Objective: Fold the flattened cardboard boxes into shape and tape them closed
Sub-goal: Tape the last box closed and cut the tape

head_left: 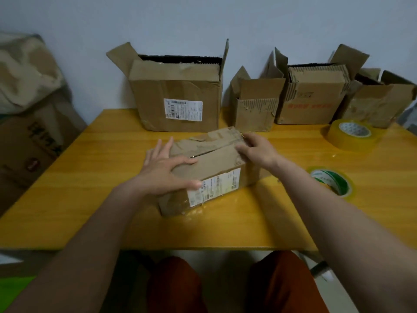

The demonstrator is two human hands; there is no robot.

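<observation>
Your left hand (165, 170) lies flat on the small cardboard box (212, 172) at the middle of the yellow worktop (90, 195), fingers straight and spread over its left end, thumb down the near face beside the white shipping label (214, 187). Your right hand (256, 150) rests on the box's far right corner with fingers bent over the torn top flaps; whether they pinch a flap or only press it cannot be told, as the fingertips blur into the cardboard. The top flaps are down, with a dark gap showing along the seam.

Along the worktop's far edge stand four open boxes: a large labelled box (178, 98) at centre, then a small torn box (256, 107), a box with red print (312, 98), and a creased box (379, 102) at the far right corner. A big roll of packing tape (352, 137) lies near the right edge. A thinner tape roll (331, 181) with green printing inside its core lies nearer you, just right of your right forearm.
</observation>
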